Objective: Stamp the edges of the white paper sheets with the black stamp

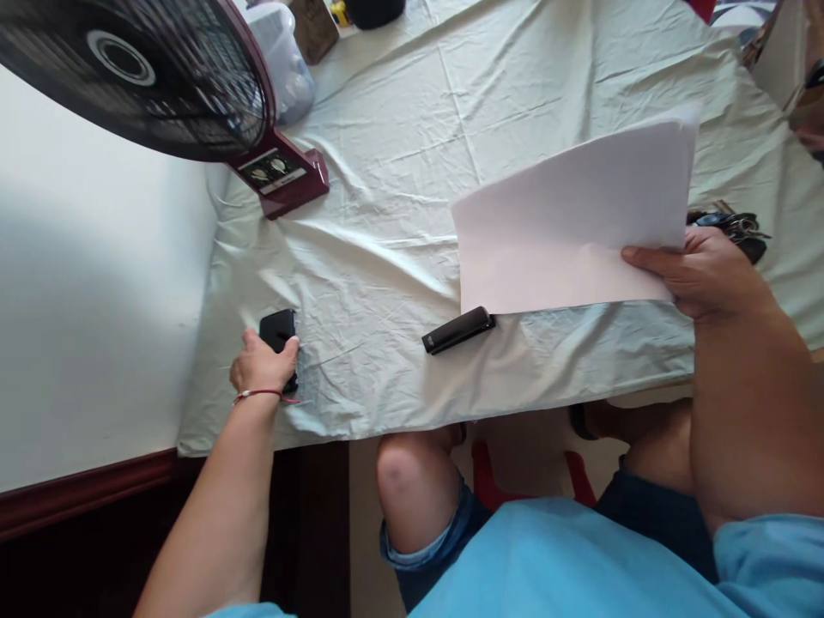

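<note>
A sheaf of white paper (572, 219) is held at its right edge by my right hand (701, 275), with the thumb lying on top. The paper is slightly bowed above the cloth. At the left of the table, my left hand (263, 362) is closed over a black smartphone (278, 326), thumb along its right side and fingers at the left; the palm hides part of it. A black stapler (458, 330) lies between my hands, its right end by the paper's lower left corner. Just beyond my right hand is a bunch of keys (747, 230), partly hidden.
A pale wrinkled cloth (379, 257) covers the table. A dark red electric fan (283, 176) stands at the far left by the white wall (96, 300). Behind it are a clear plastic container (283, 69) and a brown box (313, 30). Boxes and other items lie at the far right.
</note>
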Available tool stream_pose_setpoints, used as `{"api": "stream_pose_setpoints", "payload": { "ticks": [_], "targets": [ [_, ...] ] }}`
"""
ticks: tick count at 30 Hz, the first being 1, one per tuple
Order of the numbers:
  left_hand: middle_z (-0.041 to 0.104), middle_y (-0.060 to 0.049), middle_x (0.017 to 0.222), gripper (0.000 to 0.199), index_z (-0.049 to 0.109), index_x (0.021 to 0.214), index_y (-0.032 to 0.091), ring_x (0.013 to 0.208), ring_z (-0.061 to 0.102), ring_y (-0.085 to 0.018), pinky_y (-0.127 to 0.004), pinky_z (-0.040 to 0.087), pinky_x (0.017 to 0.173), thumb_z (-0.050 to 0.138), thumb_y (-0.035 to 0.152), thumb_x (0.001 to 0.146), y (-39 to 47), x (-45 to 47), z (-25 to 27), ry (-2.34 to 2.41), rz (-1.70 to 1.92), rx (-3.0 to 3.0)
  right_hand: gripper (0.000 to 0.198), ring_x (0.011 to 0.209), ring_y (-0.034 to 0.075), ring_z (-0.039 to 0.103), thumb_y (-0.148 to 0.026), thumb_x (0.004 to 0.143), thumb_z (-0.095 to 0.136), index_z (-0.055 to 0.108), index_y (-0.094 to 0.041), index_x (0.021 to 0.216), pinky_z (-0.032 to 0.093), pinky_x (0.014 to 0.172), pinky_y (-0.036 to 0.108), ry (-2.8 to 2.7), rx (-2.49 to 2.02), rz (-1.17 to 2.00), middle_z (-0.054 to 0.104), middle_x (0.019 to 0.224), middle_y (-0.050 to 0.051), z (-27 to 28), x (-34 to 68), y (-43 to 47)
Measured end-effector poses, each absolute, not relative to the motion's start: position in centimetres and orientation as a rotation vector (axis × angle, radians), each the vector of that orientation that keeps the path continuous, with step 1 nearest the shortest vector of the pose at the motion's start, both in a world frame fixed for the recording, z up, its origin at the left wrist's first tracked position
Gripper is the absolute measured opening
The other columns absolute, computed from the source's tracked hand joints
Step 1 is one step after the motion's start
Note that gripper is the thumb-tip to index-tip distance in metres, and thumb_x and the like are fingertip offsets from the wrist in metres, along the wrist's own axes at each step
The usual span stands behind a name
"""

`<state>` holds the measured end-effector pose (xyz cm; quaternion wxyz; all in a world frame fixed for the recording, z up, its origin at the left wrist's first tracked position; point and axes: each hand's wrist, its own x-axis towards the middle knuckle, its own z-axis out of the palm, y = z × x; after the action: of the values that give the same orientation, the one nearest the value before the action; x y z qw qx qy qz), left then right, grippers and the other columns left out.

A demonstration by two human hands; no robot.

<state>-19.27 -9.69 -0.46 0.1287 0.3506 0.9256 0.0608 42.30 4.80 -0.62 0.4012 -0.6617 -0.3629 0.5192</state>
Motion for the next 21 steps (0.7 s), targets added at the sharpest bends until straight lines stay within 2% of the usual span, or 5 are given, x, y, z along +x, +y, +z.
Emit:
{"api": "stream_pose_setpoints", "payload": {
  "ticks": [7,12,15,19,21],
  "targets": [
    [0.07,-0.01,0.094,0.063,0.051,0.101,0.03,0.148,0.065,-0.066,-0.066,0.046,0.112,0.086,0.076,0.075,-9.5,-20.2,0.2,2.689,0.087,1.066,0.025,0.083,0.017,0.077,-0.023,0.068,0.106,0.091,-0.019,0.088,0.062,0.067,0.022,-0.914,-1.677,1.279,0.09,0.105,0.007,-0.6,42.3,4.8],
    [0.071,-0.037,0.149,0.072,0.063,0.138,0.014,0.16,0.056,-0.068,-0.076,0.046,0.123,0.081,0.059,0.086,-9.4,-18.5,-0.8,2.711,0.116,1.123,0.026,0.084,0.017,0.076,-0.021,0.064,0.105,0.09,-0.021,0.086,0.066,0.074,0.026,-0.876,-1.641,1.262,0.089,0.104,0.007,0.1,41.5,4.7],
    [0.058,-0.039,0.174,0.067,0.066,0.149,0.011,0.175,0.046,-0.055,-0.069,0.044,0.135,0.073,0.045,0.091,-9.6,-13.0,-0.5,2.701,0.424,1.321,0.025,0.084,0.018,0.073,-0.021,0.063,0.103,0.089,-0.021,0.083,0.065,0.072,0.026,-0.862,-1.641,1.244,0.088,0.102,0.007,0.6,41.0,4.6],
    [0.084,-0.012,0.112,0.016,0.08,0.099,0.027,0.113,0.08,-0.035,-0.055,0.066,0.108,0.075,0.042,0.102,-12.1,-0.6,3.2,2.034,1.057,1.4,0.026,0.087,0.021,0.073,-0.022,0.062,0.104,0.084,-0.023,0.078,0.066,0.075,0.032,-0.892,-1.642,1.205,0.086,0.101,0.008,0.6,40.9,4.8],
    [0.079,-0.008,0.084,0.045,0.072,0.072,0.03,0.09,0.079,-0.029,-0.049,0.069,0.092,0.074,0.053,0.11,-13.7,5.4,5.5,1.398,1.072,1.283,0.027,0.083,0.02,0.07,-0.025,0.064,0.104,0.082,-0.023,0.079,0.064,0.074,0.034,-0.916,-1.677,1.17,0.084,0.098,0.008,0.4,41.0,4.9]
  ]
}}
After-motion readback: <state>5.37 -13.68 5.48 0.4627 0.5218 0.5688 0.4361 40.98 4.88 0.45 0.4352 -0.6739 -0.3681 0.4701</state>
